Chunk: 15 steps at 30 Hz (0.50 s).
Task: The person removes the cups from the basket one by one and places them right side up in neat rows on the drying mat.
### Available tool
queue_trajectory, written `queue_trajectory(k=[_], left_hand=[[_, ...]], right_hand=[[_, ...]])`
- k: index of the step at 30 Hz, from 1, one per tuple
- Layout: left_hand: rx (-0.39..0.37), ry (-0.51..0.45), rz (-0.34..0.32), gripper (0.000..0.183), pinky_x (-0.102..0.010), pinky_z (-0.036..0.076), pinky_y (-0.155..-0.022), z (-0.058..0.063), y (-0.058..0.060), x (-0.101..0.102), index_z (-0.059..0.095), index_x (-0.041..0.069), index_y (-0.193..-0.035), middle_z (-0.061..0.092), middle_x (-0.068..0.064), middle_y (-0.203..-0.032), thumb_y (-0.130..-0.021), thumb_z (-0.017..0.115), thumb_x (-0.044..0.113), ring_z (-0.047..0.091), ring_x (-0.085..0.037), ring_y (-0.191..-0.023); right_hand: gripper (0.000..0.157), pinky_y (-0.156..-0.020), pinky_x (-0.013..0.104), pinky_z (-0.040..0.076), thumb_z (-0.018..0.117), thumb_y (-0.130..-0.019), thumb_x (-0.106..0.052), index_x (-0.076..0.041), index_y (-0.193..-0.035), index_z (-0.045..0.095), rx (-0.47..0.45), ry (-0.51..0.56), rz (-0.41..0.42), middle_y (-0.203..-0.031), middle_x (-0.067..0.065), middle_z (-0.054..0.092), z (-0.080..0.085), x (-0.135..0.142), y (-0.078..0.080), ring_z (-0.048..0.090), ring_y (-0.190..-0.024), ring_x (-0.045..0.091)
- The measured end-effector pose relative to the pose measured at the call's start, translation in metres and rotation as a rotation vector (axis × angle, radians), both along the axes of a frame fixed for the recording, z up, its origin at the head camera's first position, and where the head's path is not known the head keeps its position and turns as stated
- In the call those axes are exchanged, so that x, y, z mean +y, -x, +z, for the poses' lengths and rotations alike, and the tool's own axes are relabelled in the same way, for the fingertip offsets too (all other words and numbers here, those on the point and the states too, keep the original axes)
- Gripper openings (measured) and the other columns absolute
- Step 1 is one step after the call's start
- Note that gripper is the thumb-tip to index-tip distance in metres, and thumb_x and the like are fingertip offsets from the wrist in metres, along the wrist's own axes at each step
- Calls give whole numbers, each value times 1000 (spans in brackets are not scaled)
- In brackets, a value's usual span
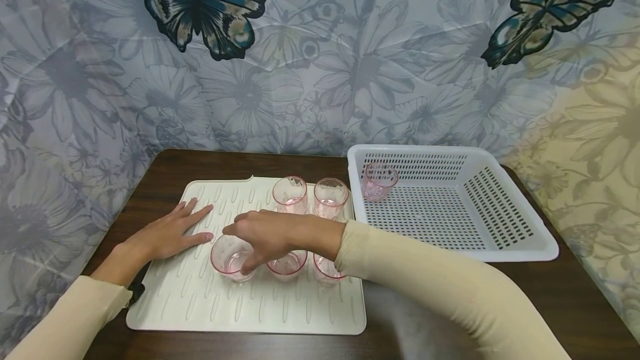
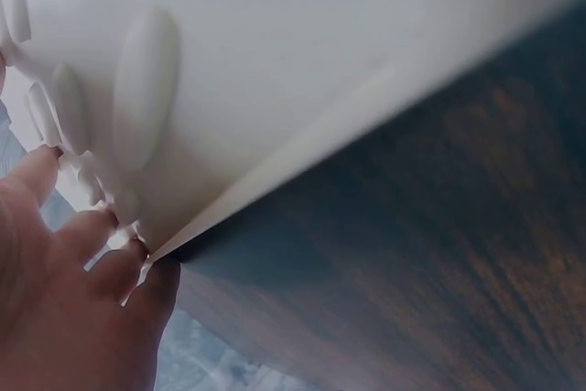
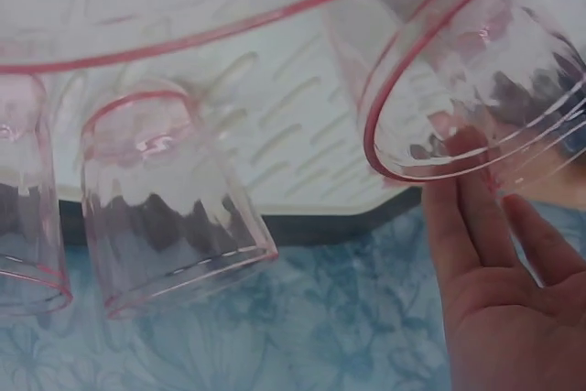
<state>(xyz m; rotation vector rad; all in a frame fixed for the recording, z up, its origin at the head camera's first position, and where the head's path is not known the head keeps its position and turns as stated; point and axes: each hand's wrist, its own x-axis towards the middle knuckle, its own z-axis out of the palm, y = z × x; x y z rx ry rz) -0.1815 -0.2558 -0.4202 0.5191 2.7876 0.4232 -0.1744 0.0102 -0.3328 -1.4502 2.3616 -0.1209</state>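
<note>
A clear drinking glass with a pink rim (image 1: 227, 260) stands at the near left of the glasses on a white ribbed mat (image 1: 200, 304). My right hand (image 1: 280, 232) reaches across from the right and holds this glass, thumb at the near side and fingers at the far side. In the right wrist view the fingers lie against the glass wall. My left hand (image 1: 172, 232) rests with spread fingers on the mat's left edge. Two more glasses stand beside the held one, a glass (image 1: 287, 265) and a glass (image 1: 327, 271), partly hidden by the right forearm.
Behind the forearm stand two glasses, one (image 1: 290, 190) left of the other (image 1: 331, 193). A white perforated basket (image 1: 520, 243) sits right of the mat, with a pink-tinted glass (image 1: 380, 182) in its left back corner. The dark wooden table (image 1: 165, 171) meets a butterfly-patterned cloth.
</note>
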Motion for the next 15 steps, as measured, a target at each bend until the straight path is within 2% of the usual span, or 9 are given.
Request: queue_trajectory(k=[15], left_hand=[[-6,2,6,79,-77,24,-101,-1,1,1,32,16,-157,18,-31,-159,-96,49,64,14,-56,-144]], right_hand=[[80,-106,23,40,82,-84,-35,-8,-149,45,-27,-11,15,-139,6,58,-1,5,2,54,-127,12]])
